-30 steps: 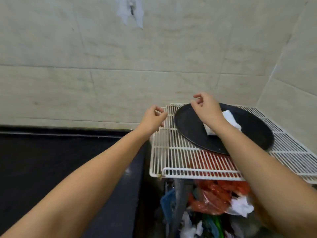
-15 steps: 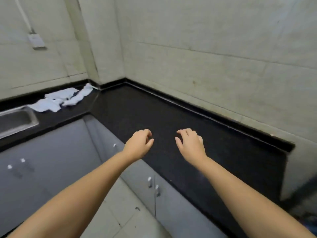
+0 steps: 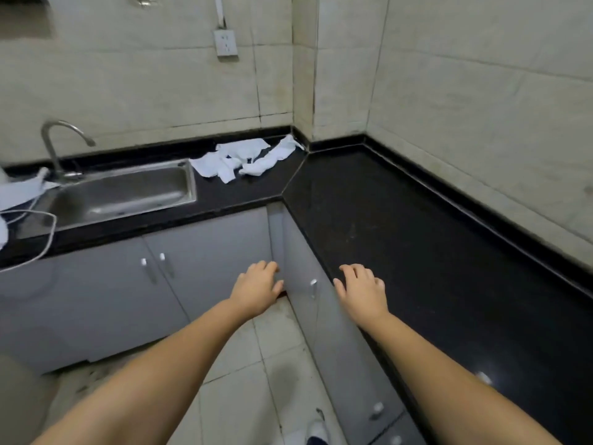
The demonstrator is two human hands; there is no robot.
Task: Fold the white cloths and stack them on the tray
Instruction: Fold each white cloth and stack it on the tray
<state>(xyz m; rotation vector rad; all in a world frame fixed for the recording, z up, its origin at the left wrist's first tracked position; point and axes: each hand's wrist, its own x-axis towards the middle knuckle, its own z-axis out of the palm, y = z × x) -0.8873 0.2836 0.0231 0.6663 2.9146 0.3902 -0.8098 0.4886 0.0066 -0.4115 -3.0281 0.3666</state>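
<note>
Two hands (image 3: pixel 256 289) (image 3: pixel 364 292), one sink (image 3: pixel 122 194), one faucet (image 3: pixel 54 146), one wall socket (image 3: pixel 226 43), a heap of white cloths (image 3: pixel 244 159).

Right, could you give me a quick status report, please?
Left hand and right hand open, holding nothing. White cloths unfolded on the countertop by the sink. Path clear.

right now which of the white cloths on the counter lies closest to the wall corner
The long crumpled cloth on the right of the pile: its far end reaches the corner of the black counter. The flatter cloths lie further left, toward the sink.
</note>
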